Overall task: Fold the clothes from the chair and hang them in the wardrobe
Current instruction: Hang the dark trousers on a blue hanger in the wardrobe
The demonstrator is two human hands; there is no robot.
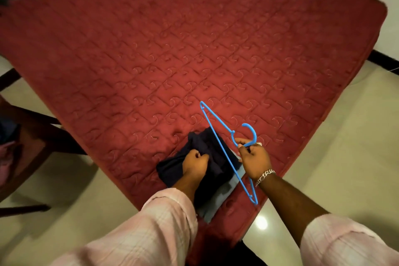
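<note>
Your left hand (195, 163) grips a bunch of the folded dark garment (200, 166), which lies on the near corner of the red mattress (172, 49). Your right hand (253, 157) pinches the blue hanger (224, 153) just below its hook, holding it over the garment's right side. A wooden chair (26, 153) with pink cloth stands at the left.

Both my hands reach forward, each closed on something.

My left hand (195, 163) is curled knuckles-up, fingers bunched into the dark folded garment (207, 153); my right hand (253, 157) pinches the blue hanger (224, 151) just under its hook, bracelet at the wrist, pink sleeves pushed back.
</note>
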